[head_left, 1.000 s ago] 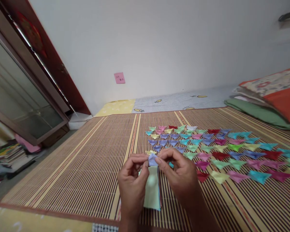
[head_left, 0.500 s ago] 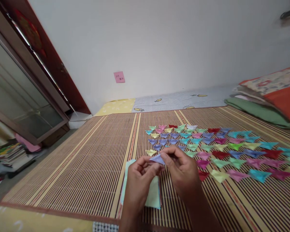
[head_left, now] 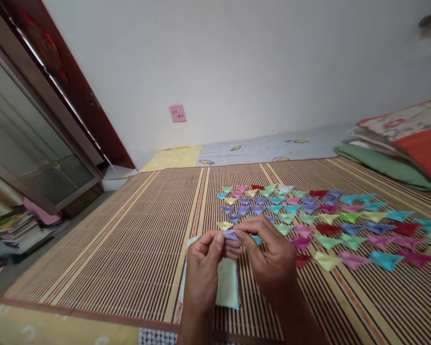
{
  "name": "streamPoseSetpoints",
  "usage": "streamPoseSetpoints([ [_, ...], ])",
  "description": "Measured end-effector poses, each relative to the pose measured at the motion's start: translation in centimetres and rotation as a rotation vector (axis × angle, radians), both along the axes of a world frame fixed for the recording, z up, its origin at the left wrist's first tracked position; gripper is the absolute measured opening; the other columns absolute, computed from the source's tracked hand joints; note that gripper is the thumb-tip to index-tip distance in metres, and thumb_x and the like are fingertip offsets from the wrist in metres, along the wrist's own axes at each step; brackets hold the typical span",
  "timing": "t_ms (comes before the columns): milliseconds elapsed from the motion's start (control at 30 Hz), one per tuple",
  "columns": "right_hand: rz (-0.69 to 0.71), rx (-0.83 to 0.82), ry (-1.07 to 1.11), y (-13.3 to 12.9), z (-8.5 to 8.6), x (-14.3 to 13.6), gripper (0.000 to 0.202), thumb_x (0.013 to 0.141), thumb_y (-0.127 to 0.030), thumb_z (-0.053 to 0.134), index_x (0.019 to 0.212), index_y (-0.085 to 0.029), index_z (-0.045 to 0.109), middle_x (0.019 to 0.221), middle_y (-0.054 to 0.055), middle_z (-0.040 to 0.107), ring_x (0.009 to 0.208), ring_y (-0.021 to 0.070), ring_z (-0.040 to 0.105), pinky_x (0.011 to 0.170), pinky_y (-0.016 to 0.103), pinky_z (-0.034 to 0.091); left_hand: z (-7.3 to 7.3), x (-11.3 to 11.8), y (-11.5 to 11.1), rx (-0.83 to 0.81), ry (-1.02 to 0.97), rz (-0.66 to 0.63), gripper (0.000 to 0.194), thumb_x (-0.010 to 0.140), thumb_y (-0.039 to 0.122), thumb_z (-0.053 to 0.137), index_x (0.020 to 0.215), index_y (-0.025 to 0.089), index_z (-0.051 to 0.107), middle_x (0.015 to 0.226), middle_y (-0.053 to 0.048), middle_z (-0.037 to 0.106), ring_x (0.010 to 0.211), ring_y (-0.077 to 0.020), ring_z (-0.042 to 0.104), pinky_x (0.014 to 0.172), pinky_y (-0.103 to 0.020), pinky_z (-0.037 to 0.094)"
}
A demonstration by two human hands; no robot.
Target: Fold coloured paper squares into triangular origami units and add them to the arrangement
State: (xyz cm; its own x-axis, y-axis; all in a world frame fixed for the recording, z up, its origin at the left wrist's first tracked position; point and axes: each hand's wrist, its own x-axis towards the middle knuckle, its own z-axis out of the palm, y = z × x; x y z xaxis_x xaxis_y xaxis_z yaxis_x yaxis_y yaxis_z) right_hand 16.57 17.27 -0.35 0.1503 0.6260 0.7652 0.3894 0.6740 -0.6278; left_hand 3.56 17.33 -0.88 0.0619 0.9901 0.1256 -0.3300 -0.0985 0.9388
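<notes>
Between my two hands is a small piece of folded purple paper (head_left: 231, 235). My left hand (head_left: 205, 258) pinches its left end between thumb and forefinger, the other fingers curled behind. My right hand (head_left: 267, 249) grips the right end with thumb and fingertips. Below my left hand lies a stack of square paper sheets (head_left: 228, 285), pale green on top, partly hidden by that hand. Just beyond my hands sits a folded yellow paper piece (head_left: 224, 225). Rows of small folded paper shapes (head_left: 350, 242) in many colours spread to the right of my right hand.
A striped bamboo mat (head_left: 129, 239) covers the bed. Folded bedding and a green cushion (head_left: 380, 165) lie at the far right. A pink note (head_left: 177, 113) is stuck on the white wall. Books (head_left: 16, 227) are piled at the left, beside a glass-panelled door (head_left: 32, 129).
The purple paper has turned from slanted to nearly level. My left thumb has moved up onto its left end, and my right fingers have shifted slightly left.
</notes>
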Motion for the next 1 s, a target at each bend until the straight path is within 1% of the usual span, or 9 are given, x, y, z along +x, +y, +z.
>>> streamPoseSetpoints([
  [133, -0.022, 0.041, -0.045, -0.1, 0.2, -0.1, 0.018, 0.097, -0.009, 0.059, 0.092, -0.023, 0.069, 0.086, 0.003, 0.068, 0.084, 0.0202, 0.066, 0.075, 0.036, 0.053, 0.1, 0.0, 0.0, -0.003, -0.032, -0.001, 0.023, 0.092, 0.033, 0.071, 0.081, 0.014, 0.075, 0.076, -0.007, 0.077, 0.072, -0.0174, 0.07, 0.066, -0.026, 0.053],
  [267, -0.059, 0.089, -0.097, 0.0, -0.1, -0.1, 0.019, 0.096, -0.009, 0.06, 0.094, -0.025, 0.071, 0.086, 0.003, 0.07, 0.084, 0.0213, 0.067, 0.075, 0.037, 0.054, 0.1, -0.1, 0.0, -0.009, -0.088, 0.034, 0.029, 0.09, 0.039, 0.072, 0.075, 0.013, 0.074, 0.073, -0.006, 0.075, 0.066, -0.0157, 0.067, 0.065, -0.026, 0.052],
  [367, -0.069, 0.123, -0.141, 0.1, -0.4, -0.1, 0.019, 0.095, -0.008, 0.06, 0.095, -0.024, 0.07, 0.086, 0.003, 0.071, 0.084, 0.0216, 0.066, 0.076, 0.038, 0.053, 0.0, -0.3, 0.1, -0.008, -0.051, 0.014, 0.03, 0.089, 0.039, 0.074, 0.074, 0.013, 0.073, 0.073, -0.006, 0.074, 0.066, -0.0151, 0.066, 0.065, -0.025, 0.052],
  [467, -0.061, 0.115, -0.148, 0.1, -0.3, -0.2, 0.018, 0.095, -0.009, 0.06, 0.093, -0.023, 0.07, 0.086, 0.004, 0.071, 0.084, 0.0215, 0.066, 0.076, 0.038, 0.053, -0.1, -0.4, 0.1, 0.006, -0.022, -0.015, 0.029, 0.092, 0.038, 0.07, 0.075, 0.014, 0.072, 0.072, -0.006, 0.073, 0.066, -0.0153, 0.065, 0.065, -0.025, 0.051],
  [567, -0.037, -0.017, -0.058, -0.2, -0.1, -0.3, 0.014, 0.097, -0.015, 0.06, 0.087, -0.023, 0.068, 0.081, 0.003, 0.069, 0.078, 0.0201, 0.066, 0.07, 0.035, 0.053, 0.0, -0.4, -0.2, 0.074, 0.077, 0.022, 0.029, 0.095, 0.036, 0.066, 0.074, 0.016, 0.069, 0.07, -0.004, 0.071, 0.065, -0.015, 0.063, 0.067, -0.026, 0.051],
  [667, 0.05, -0.282, 0.138, -0.3, -0.2, -0.1, 0.014, 0.095, -0.026, 0.064, 0.082, -0.021, 0.066, 0.071, 0.0, 0.067, 0.064, 0.0171, 0.063, 0.059, 0.03, 0.051, 0.2, -0.5, -0.5, 0.166, 0.221, 0.111, 0.029, 0.097, 0.037, 0.063, 0.077, 0.017, 0.069, 0.069, -0.002, 0.067, 0.066, -0.0151, 0.061, 0.068, -0.026, 0.05],
  [733, 0.127, -0.401, 0.248, -0.3, -0.3, 0.0, 0.017, 0.093, -0.032, 0.066, 0.08, -0.021, 0.066, 0.066, -0.001, 0.065, 0.059, 0.0158, 0.061, 0.055, 0.028, 0.049, 0.2, -0.7, -0.5, 0.174, 0.271, 0.113, 0.026, 0.096, 0.037, 0.065, 0.08, 0.018, 0.07, 0.068, -0.001, 0.066, 0.065, -0.015, 0.06, 0.065, -0.025, 0.048],
  [900, 0.234, -0.437, 0.263, -0.1, -0.3, 0.2, 0.019, 0.091, -0.033, 0.067, 0.077, -0.02, 0.067, 0.065, -0.002, 0.064, 0.06, 0.0151, 0.06, 0.057, 0.027, 0.048, 0.1, -1.3, -0.1, 0.077, 0.252, -0.06, 0.023, 0.089, 0.037, 0.073, 0.077, 0.017, 0.072, 0.068, -0.001, 0.066, 0.064, -0.0145, 0.057, 0.062, -0.024, 0.045],
  [1000, 0.296, -0.464, 0.293, 0.0, -0.4, 0.2, 0.019, 0.092, -0.034, 0.067, 0.08, -0.02, 0.069, 0.066, -0.001, 0.066, 0.061, 0.0153, 0.062, 0.058, 0.027, 0.05, 0.0, -1.5, 0.0, 0.055, 0.208, -0.052, 0.026, 0.089, 0.036, 0.073, 0.072, 0.017, 0.071, 0.067, -0.001, 0.066, 0.065, -0.0143, 0.057, 0.066, -0.025, 0.045],
])
